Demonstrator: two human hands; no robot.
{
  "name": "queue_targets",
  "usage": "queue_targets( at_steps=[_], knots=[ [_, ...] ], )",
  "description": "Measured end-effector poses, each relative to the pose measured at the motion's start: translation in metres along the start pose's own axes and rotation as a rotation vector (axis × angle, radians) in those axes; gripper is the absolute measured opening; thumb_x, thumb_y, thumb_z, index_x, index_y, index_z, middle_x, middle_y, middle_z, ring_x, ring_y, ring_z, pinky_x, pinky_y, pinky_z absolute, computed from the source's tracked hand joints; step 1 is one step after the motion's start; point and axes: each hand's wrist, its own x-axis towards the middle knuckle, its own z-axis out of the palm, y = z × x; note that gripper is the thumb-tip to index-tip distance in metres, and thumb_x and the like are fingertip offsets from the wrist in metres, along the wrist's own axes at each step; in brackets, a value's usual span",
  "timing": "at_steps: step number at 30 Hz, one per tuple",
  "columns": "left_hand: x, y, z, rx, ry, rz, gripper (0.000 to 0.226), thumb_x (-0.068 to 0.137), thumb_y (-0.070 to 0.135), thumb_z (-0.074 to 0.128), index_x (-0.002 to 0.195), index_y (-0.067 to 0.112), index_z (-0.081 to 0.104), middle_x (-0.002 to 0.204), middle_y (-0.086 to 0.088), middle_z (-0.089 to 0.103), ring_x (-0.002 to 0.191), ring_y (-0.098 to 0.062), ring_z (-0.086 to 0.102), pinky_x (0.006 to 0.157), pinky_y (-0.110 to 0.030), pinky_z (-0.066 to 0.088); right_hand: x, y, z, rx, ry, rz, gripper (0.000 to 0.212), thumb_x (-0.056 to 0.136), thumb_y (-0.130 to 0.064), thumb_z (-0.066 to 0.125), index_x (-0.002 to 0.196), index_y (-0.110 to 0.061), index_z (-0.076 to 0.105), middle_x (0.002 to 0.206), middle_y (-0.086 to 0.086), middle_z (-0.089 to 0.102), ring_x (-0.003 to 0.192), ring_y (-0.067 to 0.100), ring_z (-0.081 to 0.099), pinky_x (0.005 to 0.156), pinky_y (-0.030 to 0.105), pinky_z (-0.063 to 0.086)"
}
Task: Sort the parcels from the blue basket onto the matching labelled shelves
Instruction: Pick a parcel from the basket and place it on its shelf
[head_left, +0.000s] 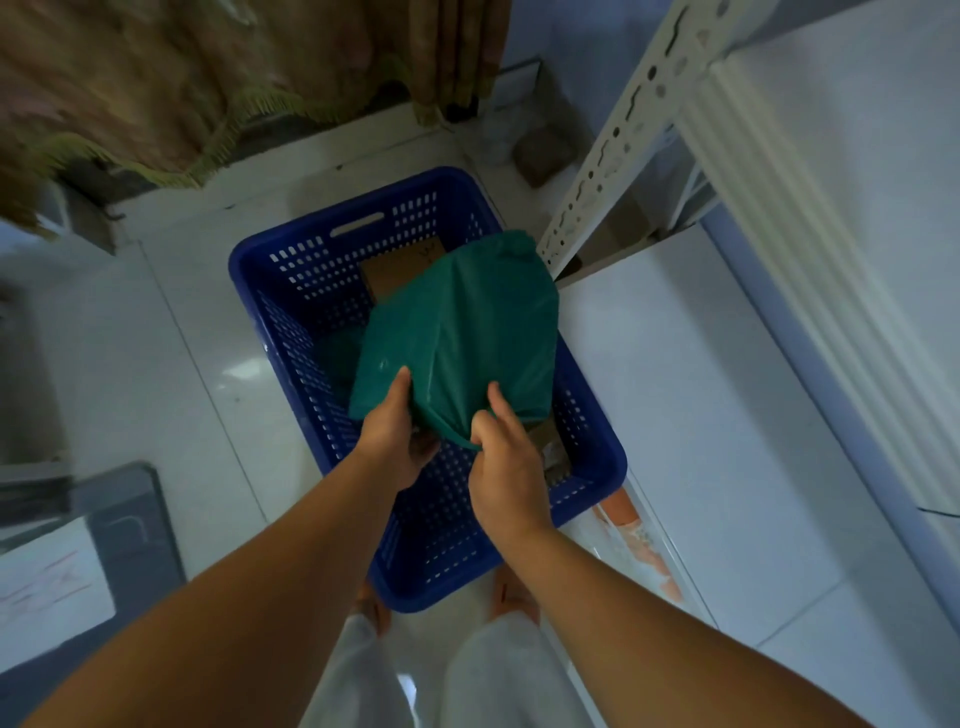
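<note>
A blue slotted basket (291, 291) stands on the white tiled floor below me. Above it I hold a green plastic-wrapped parcel (467, 327) by its near edge. My left hand (392, 441) grips the parcel's lower left corner, thumb on top. My right hand (501, 467) pinches the lower right edge. Inside the basket a brown cardboard box (395, 270) shows at the far end, another green parcel (337, 353) lies at the left, and a bit of a brown parcel (550, 447) peeks out at the right. The green parcel hides much of the basket's inside.
A white metal shelf unit stands at the right, with a perforated upright post (618, 140) and flat white shelf boards (701, 389). A fringed brown curtain (182, 88) hangs at the far left. A grey box with a paper sheet (104, 545) sits at my left.
</note>
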Motion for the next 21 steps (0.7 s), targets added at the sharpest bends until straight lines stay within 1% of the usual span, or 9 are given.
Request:
queue_targets(
  at_steps=[4, 5, 6, 8, 9, 11, 13, 17, 21],
  knots=[
    [0.004, 0.006, -0.005, 0.204, 0.164, 0.108, 0.052, 0.098, 0.028, 0.047, 0.147, 0.02, 0.03, 0.122, -0.02, 0.06, 0.106, -0.037, 0.061, 0.071, -0.042, 0.051, -0.005, 0.012, 0.008, -0.08, -0.043, -0.113, 0.023, 0.085, 0.009, 0.048, 0.082, -0.012, 0.039, 0.152, 0.012, 0.036, 0.123, 0.033, 0.05, 0.079, 0.028, 0.039],
    [0.003, 0.008, -0.006, 0.187, 0.162, 0.104, 0.045, 0.1, 0.03, 0.043, 0.141, 0.013, 0.039, 0.112, -0.015, 0.062, 0.097, -0.032, 0.062, 0.072, -0.04, 0.051, -0.005, 0.013, 0.005, -0.079, -0.078, -0.111, 0.016, 0.089, 0.002, 0.047, 0.095, -0.013, 0.049, 0.15, 0.007, 0.038, 0.118, 0.029, 0.053, 0.081, 0.027, 0.04],
    [0.001, 0.011, -0.006, 0.148, 0.157, 0.083, 0.046, 0.1, 0.038, 0.04, 0.136, 0.01, 0.045, 0.109, -0.011, 0.062, 0.094, -0.028, 0.061, 0.076, -0.038, 0.051, -0.004, 0.014, 0.002, -0.092, -0.113, -0.14, 0.031, 0.093, -0.009, 0.045, 0.119, -0.025, 0.051, 0.142, 0.001, 0.045, 0.105, 0.023, 0.058, 0.078, 0.027, 0.042],
    [0.001, 0.014, -0.011, 0.075, 0.149, 0.043, 0.069, 0.092, 0.06, 0.04, 0.139, 0.01, 0.042, 0.127, -0.011, 0.055, 0.109, -0.031, 0.056, 0.09, -0.042, 0.048, -0.002, 0.018, 0.001, -0.175, -0.174, -0.227, 0.053, 0.094, -0.028, 0.043, 0.14, -0.049, 0.029, 0.118, -0.005, 0.052, 0.078, 0.012, 0.056, 0.064, 0.029, 0.04],
    [0.005, 0.013, -0.016, 0.072, 0.153, 0.036, 0.082, 0.085, 0.07, 0.044, 0.142, 0.011, 0.039, 0.135, -0.011, 0.051, 0.115, -0.033, 0.054, 0.091, -0.043, 0.048, 0.0, 0.014, -0.003, -0.22, -0.224, -0.284, 0.057, 0.094, -0.03, 0.043, 0.143, -0.05, 0.023, 0.119, -0.004, 0.051, 0.082, 0.012, 0.056, 0.067, 0.03, 0.041],
    [0.011, 0.01, -0.029, 0.049, 0.17, 0.016, 0.098, 0.072, 0.079, 0.051, 0.143, 0.013, 0.038, 0.137, -0.011, 0.049, 0.113, -0.034, 0.055, 0.08, -0.042, 0.049, 0.004, 0.012, 0.0, -0.238, -0.31, -0.364, 0.06, 0.096, -0.026, 0.042, 0.149, -0.04, 0.019, 0.139, -0.002, 0.045, 0.113, 0.019, 0.054, 0.088, 0.033, 0.044],
    [0.013, 0.004, -0.043, -0.038, 0.159, -0.025, 0.105, 0.063, 0.083, 0.055, 0.14, 0.014, 0.041, 0.132, -0.009, 0.053, 0.107, -0.033, 0.057, 0.074, -0.042, 0.049, 0.004, 0.011, 0.005, -0.244, -0.39, -0.433, 0.06, 0.096, -0.024, 0.043, 0.151, -0.034, 0.019, 0.143, 0.0, 0.041, 0.125, 0.023, 0.045, 0.101, 0.035, 0.039],
    [0.014, -0.008, -0.055, -0.093, 0.009, -0.034, 0.122, 0.036, 0.092, 0.059, 0.135, 0.022, 0.048, 0.131, -0.007, 0.058, 0.108, -0.03, 0.061, 0.076, -0.043, 0.055, 0.001, 0.01, 0.016, -0.323, -0.495, -0.57, 0.05, 0.097, -0.021, 0.04, 0.146, -0.019, 0.032, 0.14, 0.007, 0.04, 0.127, 0.025, 0.037, 0.107, 0.036, 0.028],
    [0.02, 0.001, -0.052, -0.067, 0.071, 0.014, 0.122, 0.042, 0.093, 0.058, 0.14, 0.023, 0.04, 0.133, -0.004, 0.055, 0.111, -0.026, 0.059, 0.085, -0.047, 0.053, 0.001, 0.012, 0.027, -0.317, -0.527, -0.598, 0.033, 0.092, -0.011, 0.039, 0.121, 0.0, 0.052, 0.123, 0.014, 0.05, 0.112, 0.029, 0.045, 0.099, 0.037, 0.036]
  ],
)
